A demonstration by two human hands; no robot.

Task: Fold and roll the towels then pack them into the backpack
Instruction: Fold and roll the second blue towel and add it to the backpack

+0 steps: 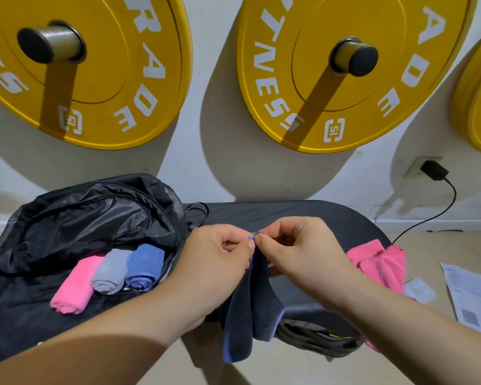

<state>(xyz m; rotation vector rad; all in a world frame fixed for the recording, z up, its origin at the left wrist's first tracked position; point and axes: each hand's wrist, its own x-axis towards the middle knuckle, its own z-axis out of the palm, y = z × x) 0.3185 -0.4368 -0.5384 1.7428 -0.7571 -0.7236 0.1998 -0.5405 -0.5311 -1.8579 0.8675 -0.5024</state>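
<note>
A dark blue towel point(247, 315) is held hanging past the near edge of the counter point(317, 218), its top corners pinched together between the left hand point(217, 262) and the right hand point(297, 251). A clean fold is probably best served if the corners are matched and the side edges evened before it is laid flat. Three rolled towels point(109, 273) are seen in the open backpack point(81, 218) at the left end. A pink towel point(381, 265) is draped over the right edge.

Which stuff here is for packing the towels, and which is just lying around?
For the job: backpack; rolled pink towel, rolled grey towel, rolled blue towel in it; dark blue towel, pinched by left hand and right hand; loose pink towel on the bench.
Just lying about: yellow weight plates, charger, papers.
</note>
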